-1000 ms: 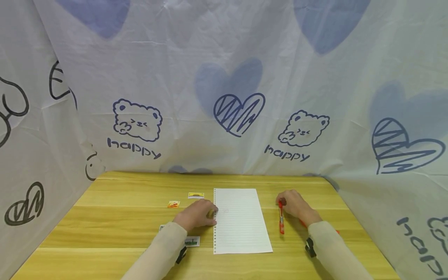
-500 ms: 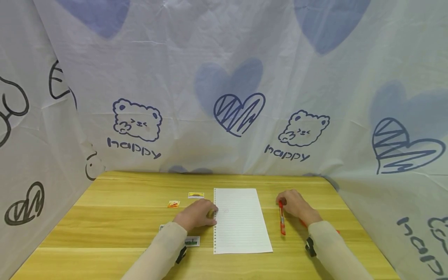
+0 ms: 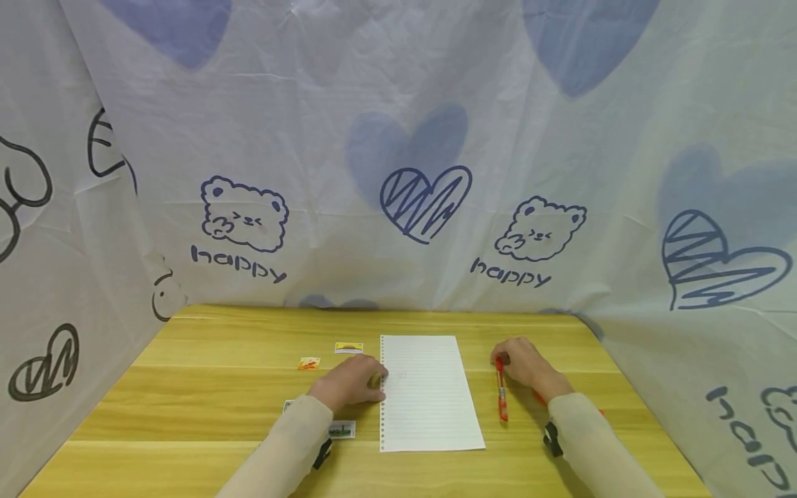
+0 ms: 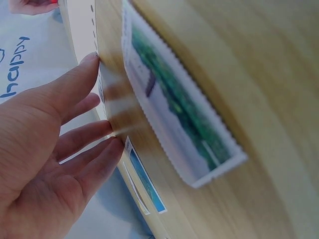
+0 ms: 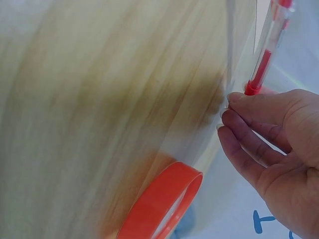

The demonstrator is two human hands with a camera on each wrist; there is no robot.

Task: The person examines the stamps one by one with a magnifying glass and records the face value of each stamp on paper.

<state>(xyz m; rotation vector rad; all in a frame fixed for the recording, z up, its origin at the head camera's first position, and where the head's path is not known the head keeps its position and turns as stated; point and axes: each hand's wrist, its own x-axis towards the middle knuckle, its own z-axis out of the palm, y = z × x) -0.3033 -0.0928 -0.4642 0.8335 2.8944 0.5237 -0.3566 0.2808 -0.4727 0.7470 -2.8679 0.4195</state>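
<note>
One red ballpoint pen (image 3: 501, 400) ran, head view, from the right hand (image 3: 526, 363), roughly parallel to the punched sheet (image 3: 429, 404) on its left. Left wrist: the left hand (image 4: 42, 149), relaxed and empty, lay nearest the sheet. Right wrist: thumb and fingers pinched the pen's end.

Red pen (image 3: 501, 389) and ruled sheet (image 3: 429, 398).
Sheet white, flat, punched along one edge; pen clear-barrelled, held upslanting-free of lines, right of sheet.
</note>
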